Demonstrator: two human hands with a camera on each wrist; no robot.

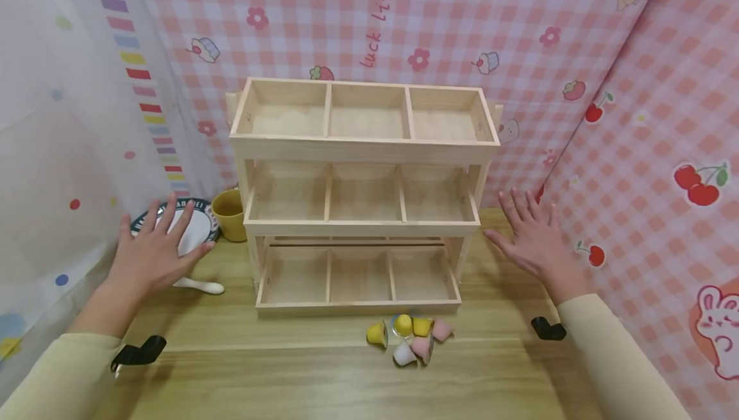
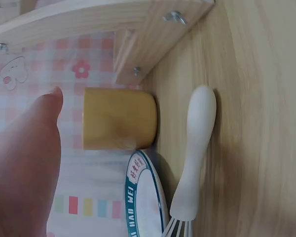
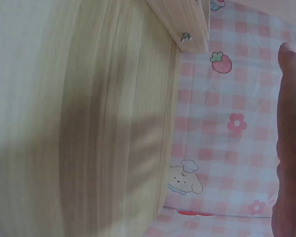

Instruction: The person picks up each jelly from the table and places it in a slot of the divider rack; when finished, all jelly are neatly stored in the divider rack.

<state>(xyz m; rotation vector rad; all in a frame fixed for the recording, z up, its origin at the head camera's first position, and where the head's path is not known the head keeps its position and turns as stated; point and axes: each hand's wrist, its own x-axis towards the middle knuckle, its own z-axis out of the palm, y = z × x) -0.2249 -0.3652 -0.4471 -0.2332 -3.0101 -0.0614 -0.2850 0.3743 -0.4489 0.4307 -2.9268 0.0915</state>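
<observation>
On a wooden table [image 1: 277,369]: one rack [image 1: 365,151], six capsules [image 1: 421,346], one mug [image 1: 229,220], plate [image 1: 202,227], whisk [image 1: 202,286]; two hands [image 1: 151,250] [image 1: 534,240] spread wide.

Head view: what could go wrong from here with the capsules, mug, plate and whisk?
1. The capsules lie bunched in front of the rack, so picking one up could nudge or roll its neighbours.
2. The mug stands close beside the rack, so shifting either might knock them together.
3. The left hand, fingers spread, hides part of the plate and whisk; coming down there, it might bump one.
</observation>
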